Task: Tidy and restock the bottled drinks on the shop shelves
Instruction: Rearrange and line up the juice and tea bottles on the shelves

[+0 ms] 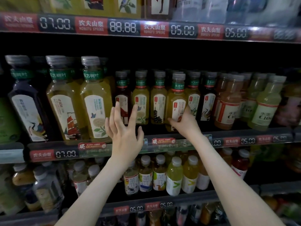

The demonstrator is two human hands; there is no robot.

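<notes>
My right hand (184, 123) grips the lower part of a small yellow-green tea bottle (176, 95) with a grey cap, held slightly forward of its row at the middle shelf's front edge. My left hand (124, 128) is open with fingers spread, just in front of a dark red tea bottle (122, 90) and a yellow tea bottle (140, 95), holding nothing. More small tea bottles (158, 97) stand in the same row on either side.
Large tea bottles (96, 98) stand on the left of the middle shelf, orange and pale green drinks (263, 103) on the right. Price strips (123, 27) run along each shelf edge. The lower shelf holds small white-capped bottles (174, 175).
</notes>
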